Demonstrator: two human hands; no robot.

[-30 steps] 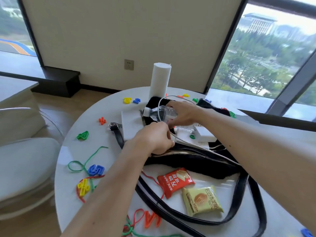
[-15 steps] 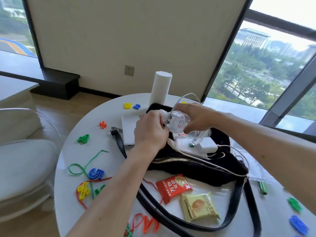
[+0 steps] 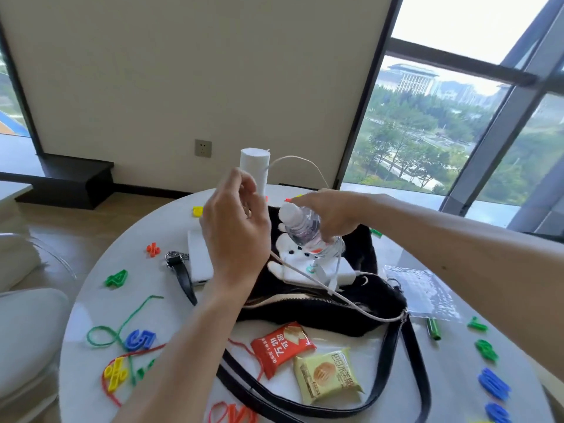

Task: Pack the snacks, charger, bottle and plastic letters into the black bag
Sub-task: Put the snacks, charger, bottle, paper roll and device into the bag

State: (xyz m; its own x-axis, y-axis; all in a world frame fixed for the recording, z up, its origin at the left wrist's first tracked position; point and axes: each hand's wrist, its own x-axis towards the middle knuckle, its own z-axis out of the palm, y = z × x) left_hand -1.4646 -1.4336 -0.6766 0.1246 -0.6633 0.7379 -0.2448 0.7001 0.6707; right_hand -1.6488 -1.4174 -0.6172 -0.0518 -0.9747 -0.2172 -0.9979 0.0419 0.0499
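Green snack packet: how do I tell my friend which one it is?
Look at the round white table, then the black bag on it. In front of the bag lie two packets; yours is the pale green packet, right of the red packet.

A tall white paper roll (image 3: 254, 170) stands upright at the far side of the round white bench (image 3: 146, 221). A black-strapped wristwatch (image 3: 182, 274) lies beside a flat white box (image 3: 197, 257). Green yarn (image 3: 131, 315) loops near the left edge.

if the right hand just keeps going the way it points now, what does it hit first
Probably the left hand, holding the cable: the right hand holds the bottle cap-first toward it. Depth is unclear, so it might pass behind.
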